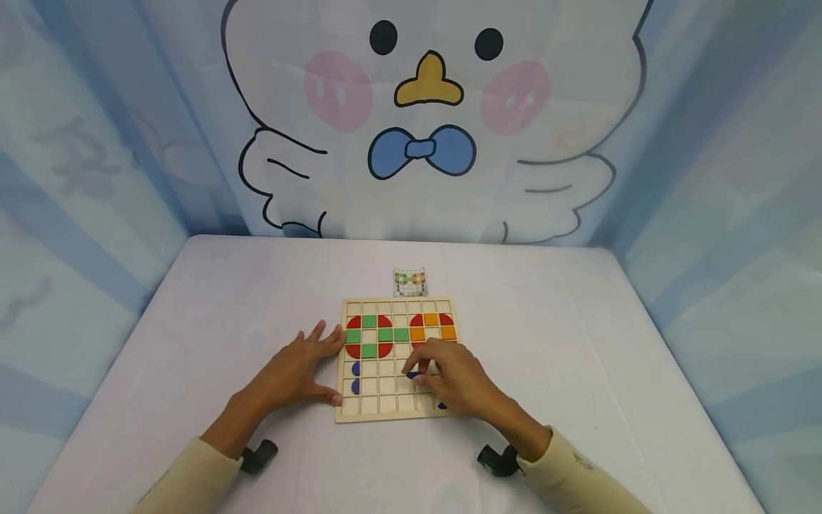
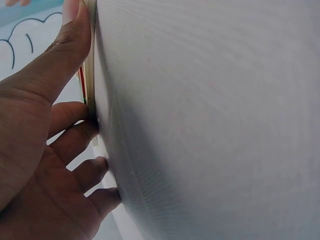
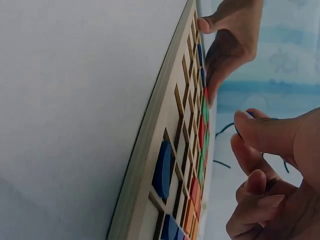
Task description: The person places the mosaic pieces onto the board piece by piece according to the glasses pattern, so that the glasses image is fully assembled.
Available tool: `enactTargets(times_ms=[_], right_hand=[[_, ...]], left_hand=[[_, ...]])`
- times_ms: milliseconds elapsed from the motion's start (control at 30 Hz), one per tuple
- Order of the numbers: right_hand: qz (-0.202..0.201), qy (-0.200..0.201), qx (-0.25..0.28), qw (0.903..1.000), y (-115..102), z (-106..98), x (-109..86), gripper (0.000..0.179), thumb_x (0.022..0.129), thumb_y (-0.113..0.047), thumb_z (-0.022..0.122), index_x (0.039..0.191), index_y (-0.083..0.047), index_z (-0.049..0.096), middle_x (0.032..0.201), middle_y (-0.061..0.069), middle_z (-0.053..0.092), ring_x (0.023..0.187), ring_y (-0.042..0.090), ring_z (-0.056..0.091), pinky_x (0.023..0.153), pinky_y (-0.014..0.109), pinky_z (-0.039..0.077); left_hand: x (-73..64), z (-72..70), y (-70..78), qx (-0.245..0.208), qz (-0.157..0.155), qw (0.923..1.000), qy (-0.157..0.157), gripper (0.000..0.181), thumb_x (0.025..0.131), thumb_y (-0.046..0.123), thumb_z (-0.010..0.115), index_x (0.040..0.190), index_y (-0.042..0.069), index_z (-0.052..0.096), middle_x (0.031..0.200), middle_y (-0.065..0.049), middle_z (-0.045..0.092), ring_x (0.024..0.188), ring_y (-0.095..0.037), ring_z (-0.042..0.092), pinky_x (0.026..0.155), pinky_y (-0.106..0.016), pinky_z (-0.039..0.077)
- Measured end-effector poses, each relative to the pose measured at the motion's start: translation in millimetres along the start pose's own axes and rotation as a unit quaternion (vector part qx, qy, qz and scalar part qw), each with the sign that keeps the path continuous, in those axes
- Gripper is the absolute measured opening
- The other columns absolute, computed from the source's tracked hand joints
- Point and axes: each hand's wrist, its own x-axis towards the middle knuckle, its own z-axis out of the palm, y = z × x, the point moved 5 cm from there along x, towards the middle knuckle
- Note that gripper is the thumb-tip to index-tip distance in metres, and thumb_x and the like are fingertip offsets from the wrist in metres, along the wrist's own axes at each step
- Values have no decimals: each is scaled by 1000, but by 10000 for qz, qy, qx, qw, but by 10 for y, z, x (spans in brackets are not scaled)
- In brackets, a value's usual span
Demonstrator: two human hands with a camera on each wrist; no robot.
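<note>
A wooden grid board [image 1: 392, 417] lies on the table. My left hand [image 1: 289, 375] rests at its left edge, thumb and fingertips touching the rim with the fingers spread. Over the board's right half, my right hand [image 1: 461, 380] pinches a small blue piece [image 1: 412, 374] between thumb and index finger, held above the cells. Red and green pieces [image 1: 369, 350] form a ring at the upper left; red and orange ones [image 1: 431, 319] sit at the upper right, partly hidden by the right hand. Two blue half-round pieces [image 1: 356, 386] lie in the left column. Another blue piece [image 3: 161, 172] shows near the board's close edge.
Just behind the board lies a small pattern card [image 1: 409, 283] printed with a coloured grid. White cloth covers the table [image 1: 546, 314]. Printed curtains [image 1: 424, 200] hang behind it and at both sides.
</note>
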Motion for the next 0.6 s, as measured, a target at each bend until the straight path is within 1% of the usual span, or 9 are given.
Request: enactTargets(times_ms=[167, 233, 333, 467, 600], right_hand=[[-156, -22, -79, 9998, -124, 126, 42, 19, 89, -16, 87, 97, -26, 74, 80, -15, 70, 70, 6, 54, 62, 22, 43], [-187, -48, -40, 9998, -179, 184, 58, 19, 87, -17, 89, 95, -25, 74, 80, -14, 73, 71, 4, 55, 62, 21, 42], [-163, -158, 62, 9997, -259, 290, 87, 18, 85, -16, 90, 91, -25, 75, 77, -15, 73, 70, 1, 56, 61, 20, 41], [-107, -260, 209, 9994, -340, 444, 131, 19, 84, -13, 91, 87, -25, 76, 74, -17, 70, 71, -3, 58, 65, 19, 43], [-81, -264, 139, 9995, -381, 575, 166, 16, 84, -15, 91, 86, -23, 78, 74, -17, 71, 71, -6, 59, 70, 18, 46]], left_hand=[[3, 6, -1, -9, -49, 10000, -26, 118, 69, 50, 97, 164, 12, 39, 170, -14, 37, 161, -49, 25, 121, -73, 34], [3, 2, 0, -15, -81, 10000, -37, 118, 69, 50, 97, 164, 12, 39, 171, -15, 37, 160, -51, 26, 120, -74, 35], [3, -3, 3, -8, -88, 9999, -58, 117, 70, 51, 97, 164, 13, 39, 171, -15, 36, 159, -53, 26, 119, -74, 36], [2, -8, 2, 0, -54, 10000, -55, 116, 70, 50, 96, 164, 13, 40, 171, -15, 36, 159, -52, 26, 119, -74, 36], [1, -5, 0, 0, -17, 10000, -23, 115, 70, 50, 96, 163, 12, 41, 170, -15, 37, 159, -52, 26, 118, -75, 36]])
